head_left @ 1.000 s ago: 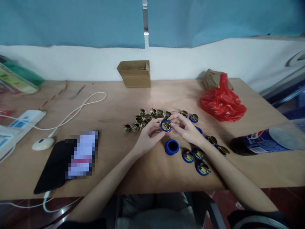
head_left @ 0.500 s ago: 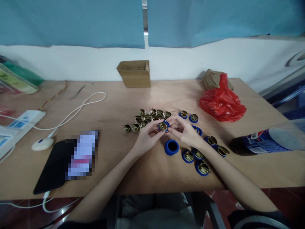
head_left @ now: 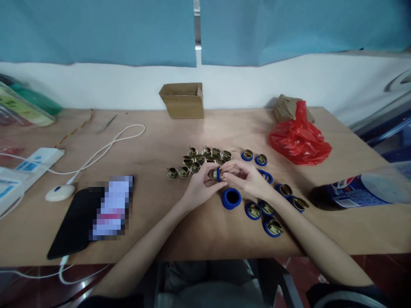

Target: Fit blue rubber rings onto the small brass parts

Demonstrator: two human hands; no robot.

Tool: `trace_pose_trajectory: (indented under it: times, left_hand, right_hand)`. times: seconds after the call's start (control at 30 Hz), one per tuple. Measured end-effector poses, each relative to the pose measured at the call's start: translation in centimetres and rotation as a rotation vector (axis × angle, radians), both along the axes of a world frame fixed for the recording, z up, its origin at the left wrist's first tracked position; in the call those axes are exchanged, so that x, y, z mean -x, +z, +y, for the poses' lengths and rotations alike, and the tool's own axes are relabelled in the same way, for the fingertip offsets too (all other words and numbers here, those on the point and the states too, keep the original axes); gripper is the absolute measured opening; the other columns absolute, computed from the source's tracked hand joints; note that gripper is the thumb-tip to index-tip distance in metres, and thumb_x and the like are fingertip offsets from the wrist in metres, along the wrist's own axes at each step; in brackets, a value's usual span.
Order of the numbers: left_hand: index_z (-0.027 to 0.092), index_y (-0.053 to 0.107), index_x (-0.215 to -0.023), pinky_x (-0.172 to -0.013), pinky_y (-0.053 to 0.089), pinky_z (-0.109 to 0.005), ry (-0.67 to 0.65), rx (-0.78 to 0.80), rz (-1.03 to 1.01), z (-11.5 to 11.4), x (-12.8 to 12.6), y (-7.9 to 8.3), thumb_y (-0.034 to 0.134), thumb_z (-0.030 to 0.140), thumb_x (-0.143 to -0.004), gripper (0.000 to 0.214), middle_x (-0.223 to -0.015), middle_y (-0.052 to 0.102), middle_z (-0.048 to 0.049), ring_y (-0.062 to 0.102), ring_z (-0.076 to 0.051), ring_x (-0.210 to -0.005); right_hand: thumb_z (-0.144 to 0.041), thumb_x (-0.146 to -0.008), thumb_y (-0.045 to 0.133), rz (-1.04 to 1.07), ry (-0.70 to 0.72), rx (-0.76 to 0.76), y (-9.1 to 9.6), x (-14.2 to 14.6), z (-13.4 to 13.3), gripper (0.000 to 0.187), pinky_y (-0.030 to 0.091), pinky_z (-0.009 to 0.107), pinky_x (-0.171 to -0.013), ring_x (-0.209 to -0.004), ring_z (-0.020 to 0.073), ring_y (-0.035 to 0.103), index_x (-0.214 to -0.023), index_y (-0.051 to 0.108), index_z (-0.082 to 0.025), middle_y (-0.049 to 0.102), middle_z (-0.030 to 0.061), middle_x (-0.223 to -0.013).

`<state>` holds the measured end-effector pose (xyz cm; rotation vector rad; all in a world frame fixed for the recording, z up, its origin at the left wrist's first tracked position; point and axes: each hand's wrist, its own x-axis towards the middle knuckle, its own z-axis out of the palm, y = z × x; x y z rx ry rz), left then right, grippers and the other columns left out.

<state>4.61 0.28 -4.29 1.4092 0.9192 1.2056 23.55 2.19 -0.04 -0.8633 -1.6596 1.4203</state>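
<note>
Between my two hands is a small brass-coloured metal fitting with a blue ring (head_left: 218, 174), turned edge-on. My left hand (head_left: 201, 187) pinches it from the left with thumb and fingers. From the right, the fingertips of my right hand (head_left: 243, 177) press at the blue ring. Just below them on the table sits a stack of blue rings (head_left: 227, 202). Behind my left hand stand several brass fittings without blue rings (head_left: 199, 158). Several blue-ringed fittings (head_left: 253, 210) lie around my right forearm, and loose blue rings (head_left: 268, 175) lie partly hidden by my right hand.
A cardboard box (head_left: 185, 107) stands by the wall. To the right are a red plastic bag (head_left: 298, 143) and a cola bottle (head_left: 349, 192) on its side. Phones (head_left: 72, 222), a white cable (head_left: 105, 147) and a power strip (head_left: 35, 164) occupy the left.
The held fitting has turned from facing up to edge-on, its ring now towards my right hand. My hands stay in nearly the same place; the view has shifted slightly.
</note>
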Motion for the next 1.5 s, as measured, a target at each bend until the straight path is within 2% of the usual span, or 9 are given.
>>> trace_pose_trajectory:
  times: [0.1,0.2,0.33,0.4,0.53,0.77,1.0,1.2,1.5]
  left_hand:
    - [0.023,0.054,-0.11,-0.091,0.062,-0.038,-0.001,0.014,-0.026,-0.1,-0.1,0.1,0.085,0.023,-0.073,0.048,-0.112,0.072,-0.0069,0.074,-0.022,-0.104]
    - [0.023,0.051,-0.108,-0.096,0.059,-0.04,0.056,-0.029,-0.004,0.1,0.1,0.2,0.088,0.022,-0.069,0.054,-0.111,0.071,-0.0073,0.073,-0.023,-0.108]
    - [0.023,0.052,-0.109,-0.096,0.058,-0.042,0.11,-0.097,0.047,0.4,0.3,0.2,0.089,0.024,-0.069,0.055,-0.111,0.071,-0.0083,0.072,-0.024,-0.107]
    - [0.023,0.053,-0.11,-0.095,0.058,-0.042,0.131,-0.145,0.066,0.5,0.3,0.1,0.089,0.025,-0.07,0.054,-0.111,0.07,-0.0081,0.072,-0.024,-0.106]
    - [0.022,0.054,-0.111,-0.098,0.057,-0.041,0.154,-0.24,0.11,0.5,0.3,-0.3,0.087,0.025,-0.074,0.05,-0.112,0.068,-0.0073,0.071,-0.023,-0.109]
    - [0.024,0.057,-0.112,-0.097,0.06,-0.042,0.227,-0.339,0.179,0.6,0.3,-1.1,0.085,0.023,-0.076,0.046,-0.118,0.064,-0.0064,0.071,-0.022,-0.108]
    - [0.024,0.057,-0.111,-0.094,0.062,-0.039,0.267,-0.376,0.178,0.6,0.1,-1.0,0.084,0.021,-0.077,0.043,-0.114,0.063,-0.0045,0.072,-0.02,-0.106]
    - [0.023,0.058,-0.11,-0.092,0.062,-0.036,0.256,-0.383,0.194,0.4,0.1,-0.8,0.084,0.018,-0.076,0.043,-0.112,0.064,-0.0033,0.072,-0.019,-0.104]
    - [0.022,0.059,-0.109,-0.093,0.062,-0.037,0.287,-0.409,0.21,0.5,0.2,-0.6,0.083,0.017,-0.077,0.04,-0.113,0.063,-0.0038,0.071,-0.019,-0.105]
  right_hand:
    - [-0.041,-0.095,0.067,-0.013,-0.037,-0.027,0.5,-0.5,0.2,0.023,0.06,0.036,-0.086,-0.092,0.0191,0.073,-0.108,0.067,-0.021,0.074,0.006,-0.099]
    - [-0.041,-0.095,0.065,-0.079,-0.156,-0.076,1.0,-1.6,0.9,0.023,0.058,0.033,-0.074,-0.079,0.0179,0.07,-0.103,0.066,-0.019,0.071,0.0045,-0.087]
    - [-0.036,-0.093,0.062,-0.334,-0.285,-0.214,1.4,-3.5,2.0,0.018,0.044,0.028,-0.057,-0.058,0.0134,0.055,-0.094,0.067,-0.018,0.06,-0.0014,-0.069]
    - [-0.033,-0.092,0.062,-0.479,-0.258,-0.264,1.5,-4.2,2.3,0.015,0.04,0.028,-0.055,-0.055,0.0133,0.052,-0.09,0.067,-0.019,0.059,-0.0022,-0.064]
    - [-0.027,-0.089,0.067,-0.777,-0.153,-0.298,1.3,-4.8,2.3,0.01,0.04,0.029,-0.06,-0.059,0.0154,0.057,-0.091,0.069,-0.018,0.066,0.0008,-0.067]
    - [-0.034,-0.09,0.073,-1.168,-0.012,-0.367,0.9,-4.2,1.9,0.019,0.03,0.03,-0.057,-0.066,0.0192,0.059,-0.094,0.066,-0.016,0.069,0.0057,-0.078]
    - [-0.035,-0.089,0.076,-1.062,-0.12,-0.327,-0.6,-3.7,2.2,0.037,0.037,0.029,-0.063,-0.073,0.0222,0.066,-0.116,0.059,-0.016,0.072,0.0053,-0.083]
    - [-0.022,-0.087,0.076,-0.959,-0.081,-0.378,-1.9,-3.8,3.1,0.022,0.038,0.028,-0.063,-0.073,0.0203,0.062,-0.101,0.06,-0.016,0.07,0.0056,-0.083]
    - [-0.01,-0.09,0.067,-0.972,-0.103,-0.376,-2.0,-3.5,3.3,0.013,0.041,0.029,-0.067,-0.075,0.0191,0.061,-0.083,0.059,-0.017,0.069,0.0077,-0.086]
